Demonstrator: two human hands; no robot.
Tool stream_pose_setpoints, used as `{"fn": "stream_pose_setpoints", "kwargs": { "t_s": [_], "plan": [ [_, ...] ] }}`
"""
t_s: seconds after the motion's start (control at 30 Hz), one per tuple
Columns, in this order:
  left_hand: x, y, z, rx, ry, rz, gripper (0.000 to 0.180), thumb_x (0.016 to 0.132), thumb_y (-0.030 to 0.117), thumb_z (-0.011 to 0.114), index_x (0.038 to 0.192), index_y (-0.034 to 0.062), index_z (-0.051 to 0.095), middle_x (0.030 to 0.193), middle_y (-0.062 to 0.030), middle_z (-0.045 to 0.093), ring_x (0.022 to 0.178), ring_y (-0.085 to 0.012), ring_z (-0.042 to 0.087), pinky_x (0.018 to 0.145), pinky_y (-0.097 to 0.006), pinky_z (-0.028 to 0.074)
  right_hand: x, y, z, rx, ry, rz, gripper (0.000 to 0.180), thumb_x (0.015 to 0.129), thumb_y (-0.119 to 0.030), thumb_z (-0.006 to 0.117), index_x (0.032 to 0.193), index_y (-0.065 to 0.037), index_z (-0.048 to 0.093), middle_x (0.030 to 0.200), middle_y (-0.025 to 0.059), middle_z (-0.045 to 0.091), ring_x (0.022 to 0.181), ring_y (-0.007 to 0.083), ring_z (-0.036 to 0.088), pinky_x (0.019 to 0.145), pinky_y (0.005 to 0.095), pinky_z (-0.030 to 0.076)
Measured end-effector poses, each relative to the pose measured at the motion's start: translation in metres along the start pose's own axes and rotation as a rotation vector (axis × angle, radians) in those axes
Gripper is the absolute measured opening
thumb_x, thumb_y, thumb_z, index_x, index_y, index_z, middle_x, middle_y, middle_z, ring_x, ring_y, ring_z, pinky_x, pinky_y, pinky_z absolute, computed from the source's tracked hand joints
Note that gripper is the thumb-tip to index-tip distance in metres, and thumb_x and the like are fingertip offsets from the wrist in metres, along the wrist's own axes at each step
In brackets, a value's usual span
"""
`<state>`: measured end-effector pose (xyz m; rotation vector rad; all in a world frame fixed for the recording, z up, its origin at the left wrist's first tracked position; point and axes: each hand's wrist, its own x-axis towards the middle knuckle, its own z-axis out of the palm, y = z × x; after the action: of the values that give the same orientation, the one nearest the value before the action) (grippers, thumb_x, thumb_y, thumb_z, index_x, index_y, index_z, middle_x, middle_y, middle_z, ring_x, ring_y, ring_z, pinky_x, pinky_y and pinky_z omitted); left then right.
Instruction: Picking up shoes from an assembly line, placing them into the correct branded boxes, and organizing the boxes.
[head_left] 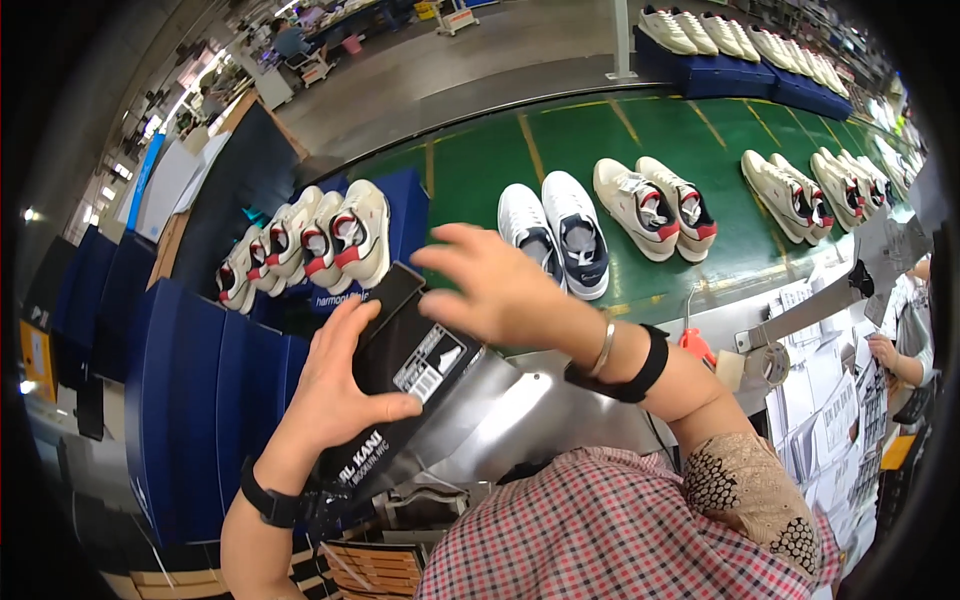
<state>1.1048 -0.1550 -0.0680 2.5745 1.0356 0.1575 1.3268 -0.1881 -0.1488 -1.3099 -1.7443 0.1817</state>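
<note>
Left hand (335,385) gripped black shoebox (400,375), thumb across labelled end, fingers wrapped behind, forearm rising from lower edge. Box was tilted, held in air before green conveyor (480,170). Right hand (490,285) hovered over box's top, fingers spread apart, possibly brushing upper edge; contact unclear. Blue tray (405,215) behind held upright beige-and-red sneakers (310,240). White sneaker pair (555,230) lay on belt

Black shoebox (400,370) (white end label (428,365)) held; blue boxes (205,400) left.
</note>
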Motion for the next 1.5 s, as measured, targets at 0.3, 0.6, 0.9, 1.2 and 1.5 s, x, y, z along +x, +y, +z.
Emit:
{"fn": "stream_pose_setpoints", "kwargs": {
  "t_s": [0.3, 0.6, 0.9, 1.2, 1.5],
  "plan": [
    [0.02, -0.011, 0.013, -0.195, 0.145, -0.07, 0.036, 0.082, 0.011, 0.062, 0.113, -0.0024, 0.048, 0.101, -0.0117, 0.058, 0.097, -0.0161, 0.053, 0.087, -0.029, 0.041, -0.09, 0.196, 0.041, -0.648, -0.65, 0.635, 0.027, 0.082, -0.019, 0.05, 0.107, -0.022, 0.06, 0.099, 0.0085, 0.064, 0.098, 0.0261, 0.06, 0.08, 0.0424, 0.041],
    [0.064, -0.041, -0.029, -0.457, 0.636, -0.036, 0.013, 0.09, 0.005, 0.051, 0.102, 0.0039, 0.048, 0.091, 0.0023, 0.045, 0.08, -0.0041, 0.042, 0.073, -0.017, 0.036, -0.073, 0.199, -0.045, -0.363, -0.388, 0.591, 0.03, 0.07, -0.017, 0.057, 0.098, -0.024, 0.065, 0.085, 0.009, 0.066, 0.081, 0.0287, 0.063, 0.072, 0.0389, 0.05],
    [0.145, -0.043, 0.083, 0.218, 0.726, 0.636, 0.011, 0.074, 0.01, 0.063, 0.08, 0.0062, 0.055, 0.081, -0.0091, 0.054, 0.078, -0.0289, 0.052, 0.066, -0.042, 0.041, -0.112, 0.126, -0.132, 0.521, 0.327, 1.007, 0.03, 0.063, 0.004, 0.059, 0.093, 0.0, 0.061, 0.074, -0.0005, 0.057, 0.065, 0.0089, 0.053, 0.058, 0.0225, 0.043],
    [0.097, -0.07, 0.193, 0.217, 0.189, 0.354, 0.033, 0.068, 0.023, 0.068, 0.097, 0.0076, 0.063, 0.125, -0.0089, 0.046, 0.112, -0.0264, 0.043, 0.086, -0.038, 0.04, -0.05, 0.077, -0.092, 0.331, 0.28, 0.621, 0.027, 0.068, -0.001, 0.06, 0.095, 0.001, 0.061, 0.077, -0.0014, 0.059, 0.066, 0.007, 0.052, 0.06, 0.0216, 0.043],
    [-0.061, -0.051, 0.003, 0.798, 0.918, -0.325, 0.031, 0.068, 0.017, 0.071, 0.095, 0.0074, 0.06, 0.114, -0.0157, 0.049, 0.111, -0.0373, 0.041, 0.094, -0.051, 0.032, 0.021, 0.133, 0.09, -0.456, -0.304, 0.141, 0.022, 0.074, -0.014, 0.053, 0.092, -0.019, 0.064, 0.073, 0.0095, 0.059, 0.072, 0.0266, 0.06, 0.065, 0.0415, 0.048]
  ]
}}
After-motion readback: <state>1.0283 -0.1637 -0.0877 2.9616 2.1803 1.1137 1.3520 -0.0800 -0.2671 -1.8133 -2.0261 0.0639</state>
